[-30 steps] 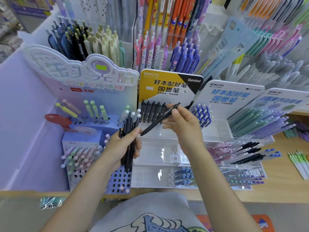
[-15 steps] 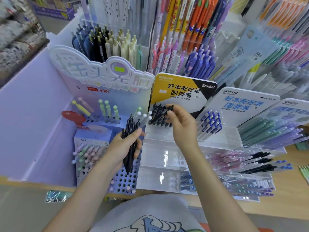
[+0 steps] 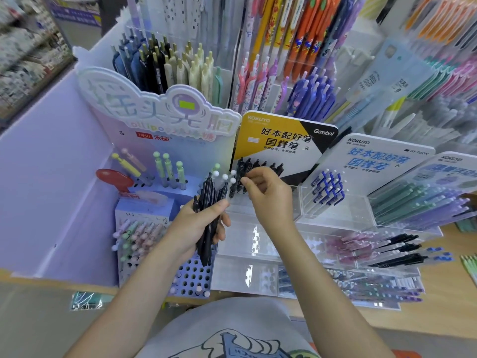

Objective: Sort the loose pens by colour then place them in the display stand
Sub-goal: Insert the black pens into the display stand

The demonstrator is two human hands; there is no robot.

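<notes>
Head view. A stationery shop counter fills the frame, crowded with pen racks; a wooden countertop (image 3: 444, 293) shows at lower right. At centre left, the left hand (image 3: 198, 228) is curled round a bundle of black pens (image 3: 207, 215), held upright above a lilac perforated holder (image 3: 192, 277). At centre, the right hand (image 3: 268, 192) has its fingers curled at the row of black pens (image 3: 258, 167) standing in the clear display stand (image 3: 271, 244) under the yellow sign (image 3: 281, 140); whether it pinches one cannot be told. Blue pens (image 3: 327, 187) stand in the next compartment, right of centre.
</notes>
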